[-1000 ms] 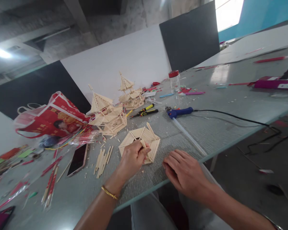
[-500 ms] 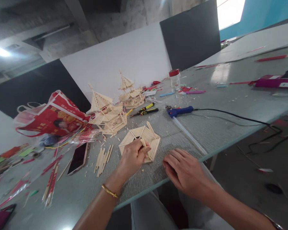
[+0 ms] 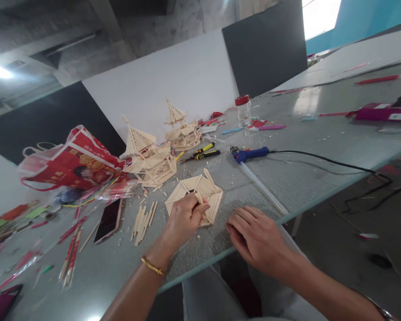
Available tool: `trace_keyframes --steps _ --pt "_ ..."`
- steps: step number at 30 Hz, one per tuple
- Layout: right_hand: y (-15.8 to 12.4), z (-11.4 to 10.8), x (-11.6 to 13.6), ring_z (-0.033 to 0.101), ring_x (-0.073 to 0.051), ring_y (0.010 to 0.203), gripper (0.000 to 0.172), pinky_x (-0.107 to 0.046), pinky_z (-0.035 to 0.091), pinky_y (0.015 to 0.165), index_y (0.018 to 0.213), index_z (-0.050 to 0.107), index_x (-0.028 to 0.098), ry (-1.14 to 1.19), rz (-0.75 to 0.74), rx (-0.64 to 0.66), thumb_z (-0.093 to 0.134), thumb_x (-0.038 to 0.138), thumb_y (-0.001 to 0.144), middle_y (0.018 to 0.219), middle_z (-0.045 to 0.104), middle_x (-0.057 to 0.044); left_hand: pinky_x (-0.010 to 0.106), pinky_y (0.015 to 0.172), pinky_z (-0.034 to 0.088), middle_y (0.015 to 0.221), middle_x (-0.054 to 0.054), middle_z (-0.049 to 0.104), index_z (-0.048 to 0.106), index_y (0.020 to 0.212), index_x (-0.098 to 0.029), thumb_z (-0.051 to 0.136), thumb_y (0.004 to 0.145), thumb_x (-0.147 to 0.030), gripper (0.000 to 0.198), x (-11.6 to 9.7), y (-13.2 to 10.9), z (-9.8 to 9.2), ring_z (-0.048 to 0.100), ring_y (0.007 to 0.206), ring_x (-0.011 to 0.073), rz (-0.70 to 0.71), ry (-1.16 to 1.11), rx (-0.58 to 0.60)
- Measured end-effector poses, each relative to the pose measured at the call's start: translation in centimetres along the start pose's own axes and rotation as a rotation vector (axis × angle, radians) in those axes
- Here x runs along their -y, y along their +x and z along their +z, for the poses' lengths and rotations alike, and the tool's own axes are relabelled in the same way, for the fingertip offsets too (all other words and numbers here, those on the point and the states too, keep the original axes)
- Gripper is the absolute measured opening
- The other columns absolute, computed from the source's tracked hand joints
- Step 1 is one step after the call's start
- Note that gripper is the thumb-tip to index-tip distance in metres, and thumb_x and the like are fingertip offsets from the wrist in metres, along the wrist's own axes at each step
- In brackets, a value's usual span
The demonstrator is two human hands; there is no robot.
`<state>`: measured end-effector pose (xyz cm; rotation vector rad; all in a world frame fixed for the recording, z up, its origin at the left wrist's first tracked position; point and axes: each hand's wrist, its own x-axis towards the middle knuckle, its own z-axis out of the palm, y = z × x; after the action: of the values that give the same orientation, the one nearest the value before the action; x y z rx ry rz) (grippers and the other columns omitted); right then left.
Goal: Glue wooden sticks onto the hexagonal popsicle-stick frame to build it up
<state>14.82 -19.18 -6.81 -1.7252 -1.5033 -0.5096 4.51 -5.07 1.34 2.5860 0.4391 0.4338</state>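
Note:
My left hand (image 3: 186, 211) is closed in a pinch on a short wooden stick (image 3: 198, 197), held over the middle of a flat hexagonal panel (image 3: 214, 203) built from pale wooden sticks. That hand hides the panel's near left part, so I cannot tell if the stick touches it. One longer stick (image 3: 209, 178) juts up at an angle from the panel's far edge. At the table's near edge, right of the panel, rests my right hand (image 3: 254, 232), its fingers curled together with nothing visible in them. Loose wooden sticks (image 3: 143, 223) lie left of my left hand.
Beyond the panel are a blue glue gun (image 3: 252, 154) with a clear glue stick, yellow-black pliers (image 3: 202, 153) and two stick-built pagoda models (image 3: 150, 162) (image 3: 182, 131). A phone (image 3: 108, 220) and a red bag (image 3: 73, 160) are leftward. A red-lidded jar (image 3: 243, 111) stands farther back.

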Motion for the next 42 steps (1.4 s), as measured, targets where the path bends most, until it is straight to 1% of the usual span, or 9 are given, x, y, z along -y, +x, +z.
trace_keyframes --steps 16,22,28,37,42 --pt "-0.20 -0.09 -0.02 0.045 -0.018 0.067 0.020 -0.031 0.033 0.064 0.070 0.056 0.016 0.006 0.001 0.016 0.042 0.016 0.083 0.067 0.055 -0.004 0.021 0.058 0.042 0.060 -0.002 0.057 0.056 0.080 -0.017 0.046 0.085 -0.027 0.015 -0.29 0.08 -0.08 0.056 0.055 0.0098 0.013 0.018 -0.017" --pt "-0.18 -0.07 -0.05 0.045 -0.018 0.067 0.020 -0.031 0.032 0.064 0.070 0.056 0.016 -0.008 0.000 0.015 0.042 0.017 0.084 0.067 0.055 -0.004 0.021 0.056 0.042 0.060 -0.003 0.056 0.057 0.082 -0.016 0.046 0.085 -0.028 0.017 -0.12 0.09 -0.01 0.055 0.051 0.0089 -0.035 -0.032 -0.014" --pt "-0.12 0.01 -0.13 0.045 -0.018 0.068 0.020 -0.031 0.033 0.065 0.071 0.056 0.017 -0.013 0.009 0.020 0.041 0.018 0.084 0.068 0.055 -0.004 0.021 0.054 0.043 0.060 -0.002 0.058 0.058 0.086 -0.015 0.047 0.085 -0.033 0.022 -0.10 0.00 -0.18 0.055 0.048 0.0091 -0.085 -0.045 -0.005" --pt "-0.06 -0.05 -0.22 0.046 -0.018 0.068 0.019 -0.031 0.034 0.065 0.072 0.056 0.017 -0.019 -0.001 0.013 0.042 0.018 0.084 0.068 0.056 -0.004 0.021 0.053 0.042 0.067 0.000 0.059 0.060 0.089 -0.016 0.048 0.083 -0.043 0.030 0.49 0.14 -0.39 0.054 0.053 0.0097 -0.051 -0.013 -0.012" --pt "-0.15 -0.04 -0.13 0.046 -0.018 0.067 0.019 -0.031 0.033 0.064 0.070 0.056 0.017 -0.027 0.000 0.009 0.043 0.018 0.083 0.068 0.055 -0.004 0.021 0.052 0.042 0.066 -0.001 0.056 0.059 0.090 -0.016 0.048 0.083 -0.048 0.034 0.58 0.12 -0.59 0.052 0.054 0.0092 -0.050 -0.068 -0.033"
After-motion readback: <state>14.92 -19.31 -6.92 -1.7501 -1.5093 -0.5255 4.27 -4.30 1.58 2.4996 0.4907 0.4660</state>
